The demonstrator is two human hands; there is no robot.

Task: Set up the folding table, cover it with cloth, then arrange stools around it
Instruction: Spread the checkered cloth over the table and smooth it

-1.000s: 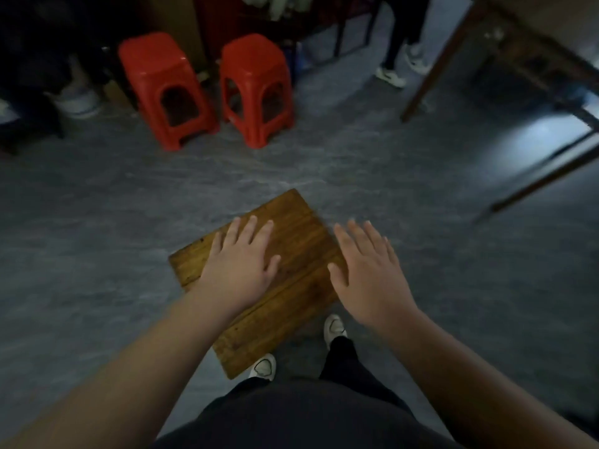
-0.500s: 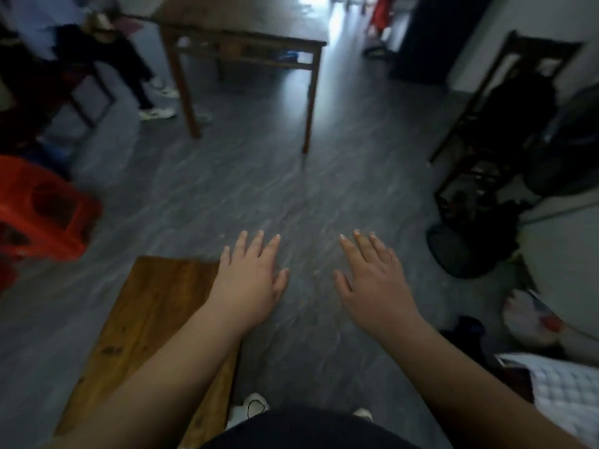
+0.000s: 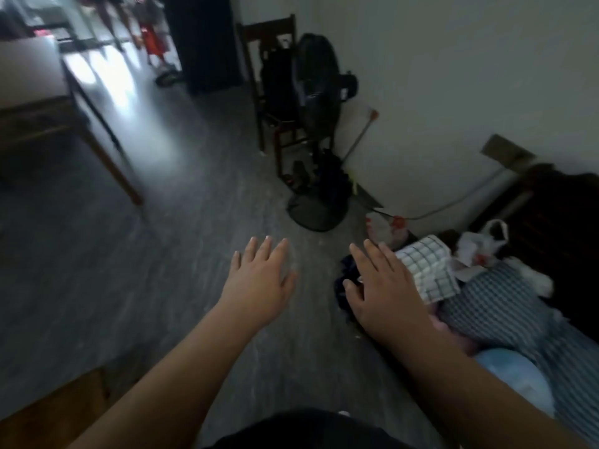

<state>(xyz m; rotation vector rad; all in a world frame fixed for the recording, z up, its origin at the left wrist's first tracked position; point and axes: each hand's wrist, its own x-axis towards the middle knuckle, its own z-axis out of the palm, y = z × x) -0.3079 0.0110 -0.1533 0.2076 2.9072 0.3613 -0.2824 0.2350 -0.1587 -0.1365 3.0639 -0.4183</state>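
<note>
The small wooden folding table (image 3: 55, 413) shows only as a brown corner at the bottom left, behind my left forearm. My left hand (image 3: 259, 280) hovers flat over the grey floor, fingers straight, holding nothing. My right hand (image 3: 382, 290) is stretched out with spread fingers over the edge of a heap of fabric, empty. In that heap lies a white checked cloth (image 3: 428, 270) just right of my right fingers, with a dark checked cloth (image 3: 492, 306) beside it. No stools are in view.
A large wooden table (image 3: 48, 124) stands at the left. A dark chair (image 3: 275, 92) and a black floor fan (image 3: 316, 124) stand by the white wall. Plastic bags (image 3: 479, 244) and a dark wooden piece (image 3: 557, 218) crowd the right side.
The view has swung right: the red stools and most of the small table have left the frame, and the cloth heap has come into view under my right hand. Both hands stay empty.
</note>
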